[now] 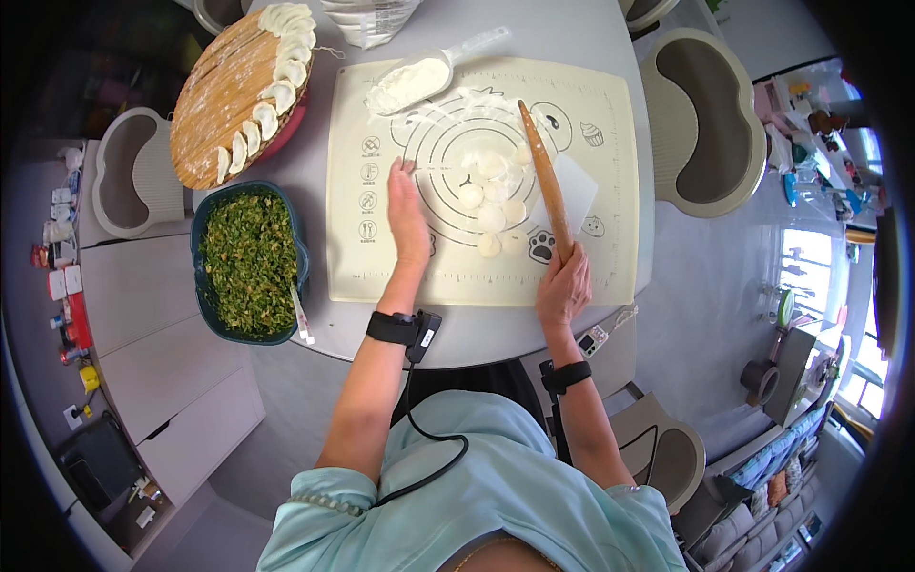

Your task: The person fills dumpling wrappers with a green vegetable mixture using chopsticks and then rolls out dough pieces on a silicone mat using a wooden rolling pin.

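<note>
My right hand [565, 289] grips the lower end of a tapered wooden rolling pin [547, 175], which points away from me over a cream pastry mat [350, 272]. Beneath the pin's middle lies a white dough scraper [577, 187]. Several small round dough pieces [491, 217] are gathered on the mat's printed rings, left of the pin. My left hand [407, 214], slightly blurred, is over the mat's left part with nothing in it, fingers pointing away from me. A clear scoop of flour [414, 82] rests at the mat's far edge.
Left of the mat stands a blue tub [303, 250] of chopped green filling with a spoon handle [300, 314]. Beyond it, a round wooden board [221, 93] bears a curved row of dumplings [264, 120]. A plastic bag [372, 21] stands at the back. Chairs [743, 121] surround the table.
</note>
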`<state>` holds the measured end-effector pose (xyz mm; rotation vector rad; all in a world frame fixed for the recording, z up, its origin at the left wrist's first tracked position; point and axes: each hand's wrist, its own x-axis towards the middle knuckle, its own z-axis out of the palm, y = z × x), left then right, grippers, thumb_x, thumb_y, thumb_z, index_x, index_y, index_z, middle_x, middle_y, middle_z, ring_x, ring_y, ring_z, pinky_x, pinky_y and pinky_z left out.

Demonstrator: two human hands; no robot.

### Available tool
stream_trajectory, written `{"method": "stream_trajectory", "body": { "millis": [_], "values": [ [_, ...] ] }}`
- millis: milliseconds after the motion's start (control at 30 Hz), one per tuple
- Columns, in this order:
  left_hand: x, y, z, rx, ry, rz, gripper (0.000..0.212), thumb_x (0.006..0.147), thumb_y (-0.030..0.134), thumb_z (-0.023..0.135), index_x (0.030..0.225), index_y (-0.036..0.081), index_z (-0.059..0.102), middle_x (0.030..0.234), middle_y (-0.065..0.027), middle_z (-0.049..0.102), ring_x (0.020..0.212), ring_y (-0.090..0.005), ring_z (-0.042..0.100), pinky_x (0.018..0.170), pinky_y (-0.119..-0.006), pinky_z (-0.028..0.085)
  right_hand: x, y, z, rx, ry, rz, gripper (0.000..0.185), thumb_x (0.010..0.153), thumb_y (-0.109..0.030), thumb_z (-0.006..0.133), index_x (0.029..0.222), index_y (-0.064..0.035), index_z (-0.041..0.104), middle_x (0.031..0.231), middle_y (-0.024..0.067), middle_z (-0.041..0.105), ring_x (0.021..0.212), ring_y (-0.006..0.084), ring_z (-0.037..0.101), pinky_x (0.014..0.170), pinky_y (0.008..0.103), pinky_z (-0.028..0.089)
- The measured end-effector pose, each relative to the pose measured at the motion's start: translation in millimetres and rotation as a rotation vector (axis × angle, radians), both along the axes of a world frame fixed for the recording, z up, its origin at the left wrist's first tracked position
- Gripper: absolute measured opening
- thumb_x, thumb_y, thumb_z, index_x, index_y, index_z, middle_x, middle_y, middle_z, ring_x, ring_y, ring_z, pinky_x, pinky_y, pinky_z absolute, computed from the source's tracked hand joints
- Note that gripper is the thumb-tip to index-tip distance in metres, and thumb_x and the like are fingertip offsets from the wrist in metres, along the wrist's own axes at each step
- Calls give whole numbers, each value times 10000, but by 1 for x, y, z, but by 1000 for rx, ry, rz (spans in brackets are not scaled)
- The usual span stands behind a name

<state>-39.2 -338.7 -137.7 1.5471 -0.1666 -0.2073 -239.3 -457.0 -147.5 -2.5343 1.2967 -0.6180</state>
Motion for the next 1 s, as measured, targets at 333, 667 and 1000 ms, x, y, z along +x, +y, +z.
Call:
{"method": "stream_trajectory", "body": {
  "millis": [333, 667, 1000],
  "values": [
    [37, -14, 32, -235, 818, 106, 656, 954, 565, 319, 1034, -27, 588, 795, -106, 637, 685, -200, 604, 567, -312, 474, -2, 1, -1, 15, -5, -3, 315, 867, -179, 601, 1133, -39, 508, 922, 108, 589, 892, 308, 579, 737, 407, 469],
    [53, -21, 22, -388, 863, 116, 680, 951, 593, 277, 1040, -4, 588, 872, -100, 643, 737, -195, 575, 709, -353, 473, -23, -10, 60, 198, -25, 521, 356, 823, -101, 629, 1171, -71, 562, 842, 98, 586, 777, 292, 603, 657, 377, 487],
    [55, -21, 25, -515, 894, 0, 626, 991, 488, 290, 979, -83, 545, 845, -168, 613, 751, -264, 598, 696, -360, 531, -31, -29, 63, 252, 16, 464, 351, 859, -96, 609, 1203, -58, 549, 890, 106, 616, 759, 300, 617, 646, 370, 500]
  ]
}}
